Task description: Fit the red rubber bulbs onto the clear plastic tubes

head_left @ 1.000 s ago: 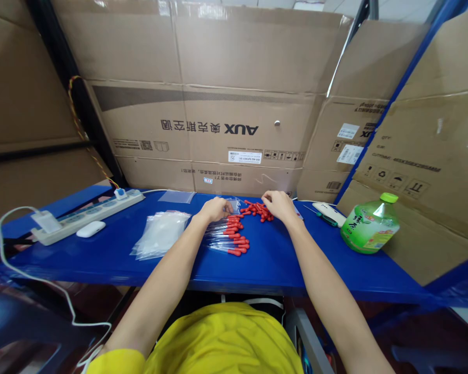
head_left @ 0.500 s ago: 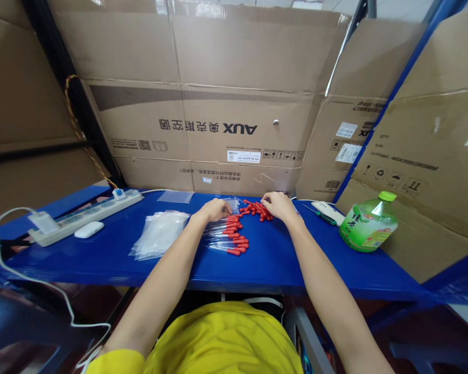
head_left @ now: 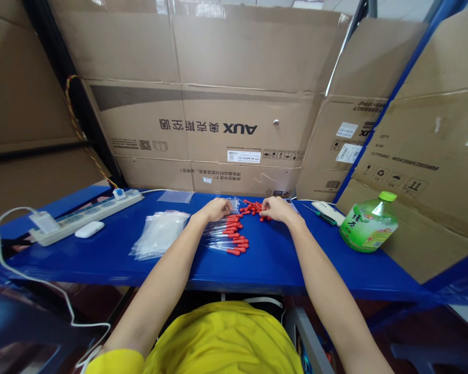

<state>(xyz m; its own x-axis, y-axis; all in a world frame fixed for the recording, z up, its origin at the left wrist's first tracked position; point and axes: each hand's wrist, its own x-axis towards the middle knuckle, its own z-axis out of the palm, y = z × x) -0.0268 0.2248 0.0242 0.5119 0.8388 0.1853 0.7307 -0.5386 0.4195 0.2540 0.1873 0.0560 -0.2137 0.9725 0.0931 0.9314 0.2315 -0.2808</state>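
At the back middle of the table, my left hand [head_left: 217, 209] has its fingers closed over a bunch of clear thin tubes [head_left: 235, 204]; what is between its fingertips is too small to make out. My right hand [head_left: 277, 209] pinches a red rubber bulb at the right side of a loose heap of red rubber bulbs [head_left: 251, 208]. Just in front of my left hand lies a row of droppers [head_left: 231, 235], clear tubes with red bulbs on their right ends. Parts of the tubes and heap are hidden by my fingers.
Clear plastic bags [head_left: 159, 235] lie left of the droppers. Farther left are a white power strip [head_left: 89, 215] and a white case [head_left: 89, 229]. A green bottle [head_left: 368, 223] and a green-handled screwdriver [head_left: 325, 216] are at right. Cardboard [head_left: 218, 62] walls the back.
My right hand has moved slightly left and down at the heap of red bulbs, and its fingers have closed. My left hand has shifted only a little.
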